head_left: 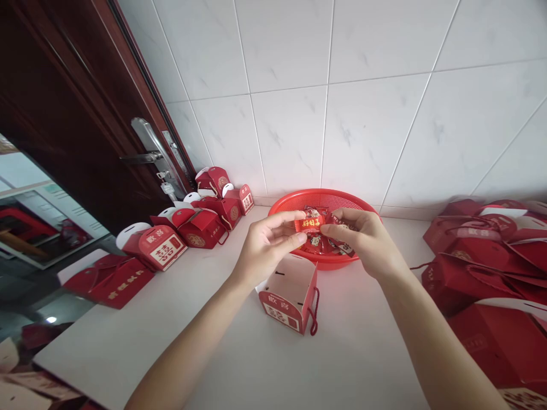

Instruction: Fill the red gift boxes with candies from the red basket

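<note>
A small red wrapped candy (pixel 309 224) with gold lettering is held up between my two hands. The thumb and fingers of my left hand (pixel 271 242) pinch its left end. My right hand (pixel 363 239) is closed, its thumb and fingertips at the candy's right end. Right behind and below is a red plastic basket (pixel 284 202), holding several more wrapped candies (pixel 315 245), partly covered by my hands. In front of the basket stands a red gift box (pixel 277 307) with its top open, a white inside and a red cord handle (pixel 315 319) on its right side.
Closed red gift boxes (pixel 160 247) stand in a row along the left of the white table (pixel 231 364). More red boxes (pixel 487 273) are piled at the right. A tiled wall (pixel 290 131) rises behind, and a dark door (pixel 94 97) stands at the left.
</note>
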Demonstrator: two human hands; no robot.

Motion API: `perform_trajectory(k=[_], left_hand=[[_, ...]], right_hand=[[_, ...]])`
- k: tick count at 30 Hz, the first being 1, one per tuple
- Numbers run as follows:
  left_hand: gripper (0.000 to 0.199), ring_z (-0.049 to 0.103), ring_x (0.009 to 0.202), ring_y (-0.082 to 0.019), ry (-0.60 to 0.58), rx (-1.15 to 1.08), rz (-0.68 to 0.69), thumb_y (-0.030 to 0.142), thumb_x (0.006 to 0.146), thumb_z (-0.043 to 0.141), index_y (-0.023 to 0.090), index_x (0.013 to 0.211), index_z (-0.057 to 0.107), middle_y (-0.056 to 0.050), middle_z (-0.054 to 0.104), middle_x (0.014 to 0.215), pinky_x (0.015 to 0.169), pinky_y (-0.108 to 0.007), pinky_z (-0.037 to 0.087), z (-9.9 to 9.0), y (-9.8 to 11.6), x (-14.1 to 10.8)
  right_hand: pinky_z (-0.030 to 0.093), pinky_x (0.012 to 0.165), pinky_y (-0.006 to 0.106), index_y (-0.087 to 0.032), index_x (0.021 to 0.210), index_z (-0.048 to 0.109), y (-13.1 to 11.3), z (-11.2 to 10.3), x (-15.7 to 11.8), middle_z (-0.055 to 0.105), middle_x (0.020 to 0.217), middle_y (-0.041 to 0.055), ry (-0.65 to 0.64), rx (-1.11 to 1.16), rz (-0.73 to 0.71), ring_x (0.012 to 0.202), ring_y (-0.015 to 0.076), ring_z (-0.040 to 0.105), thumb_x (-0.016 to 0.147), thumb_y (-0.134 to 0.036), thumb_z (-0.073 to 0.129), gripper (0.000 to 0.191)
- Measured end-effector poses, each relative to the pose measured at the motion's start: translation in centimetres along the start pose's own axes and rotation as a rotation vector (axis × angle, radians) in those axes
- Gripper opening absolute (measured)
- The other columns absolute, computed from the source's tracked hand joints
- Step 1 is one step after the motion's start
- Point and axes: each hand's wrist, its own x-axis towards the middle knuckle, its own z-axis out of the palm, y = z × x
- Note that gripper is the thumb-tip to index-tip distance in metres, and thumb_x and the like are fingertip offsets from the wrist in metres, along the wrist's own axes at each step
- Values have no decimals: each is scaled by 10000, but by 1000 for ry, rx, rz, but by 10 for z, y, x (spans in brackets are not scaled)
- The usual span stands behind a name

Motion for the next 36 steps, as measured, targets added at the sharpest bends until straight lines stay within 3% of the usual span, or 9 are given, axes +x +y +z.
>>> perform_trajectory(k=[8,14,19,27,36], left_hand=[[355,747,930,-231,23,-16,23,271,741,845,226,1089,790,-67,796,1010,843,-347,623,-1,-3,-1],[325,737,859,-207,68,9,31,240,719,841,216,1042,808,-64,796,959,771,-310,617,-1,-6,1],[302,732,867,-194,85,12,40,239,728,829,217,1029,813,-47,792,906,801,-295,605,-1,-7,2],[236,740,935,-212,88,69,80,281,777,804,204,1000,812,-68,799,1000,832,-310,607,-1,-6,4],[272,716,845,-180,22,93,60,279,745,832,176,990,776,-54,774,951,764,-274,598,-2,0,2]], right_hand=[[284,512,256,-172,702,666,1,3,0,540,619,-28,-27,39,3,558,101,428,748,-316,766,181],[267,502,251,-166,692,656,2,5,1,544,623,-28,-32,40,9,553,93,418,736,-332,782,213],[268,507,247,-164,694,651,2,5,1,519,610,-32,-30,20,10,559,94,413,740,-331,773,212],[288,533,258,-174,662,604,2,4,0,527,627,-25,-38,15,8,583,107,437,745,-340,771,250],[266,504,249,-171,644,606,-1,3,-1,515,600,-38,-50,18,-26,548,86,407,761,-312,771,246]])
